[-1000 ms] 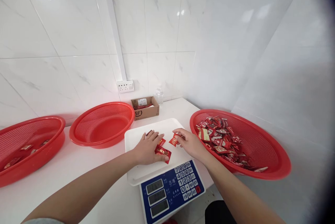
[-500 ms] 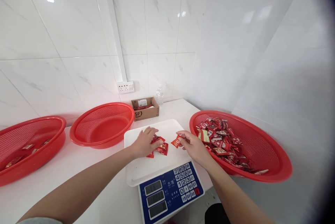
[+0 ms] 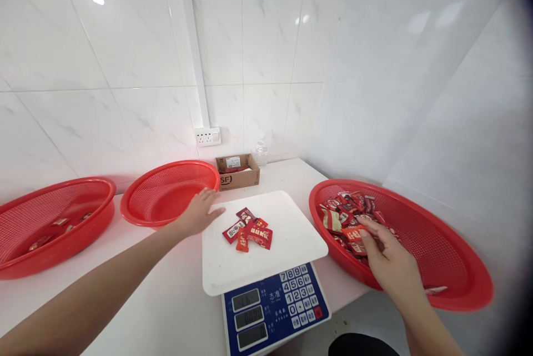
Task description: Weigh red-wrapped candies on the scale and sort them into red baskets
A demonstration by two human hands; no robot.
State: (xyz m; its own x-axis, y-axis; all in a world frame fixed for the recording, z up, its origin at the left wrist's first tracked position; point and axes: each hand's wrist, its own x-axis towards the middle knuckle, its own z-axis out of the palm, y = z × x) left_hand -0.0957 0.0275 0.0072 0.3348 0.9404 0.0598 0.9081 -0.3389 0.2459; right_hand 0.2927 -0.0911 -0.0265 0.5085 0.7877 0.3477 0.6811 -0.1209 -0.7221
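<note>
Okay, I have the right hand (image 3: 391, 259) at the right-hand red basket (image 3: 441, 250), its grip pinching an orange-red packet (image 3: 352, 234) over the heaped packets (image 3: 346, 203); whether it touches them, I can't tell. Across the bench (image 3: 175, 300), my left hand (image 3: 197, 212) hovers, grip loosely spread, between the middle red basket (image 3: 144, 192) and the white tray (image 3: 233, 272). Five or so packets (image 3: 259, 235) cluster mid-tray, on the blue-fronted scale (image 3: 276, 307).
</note>
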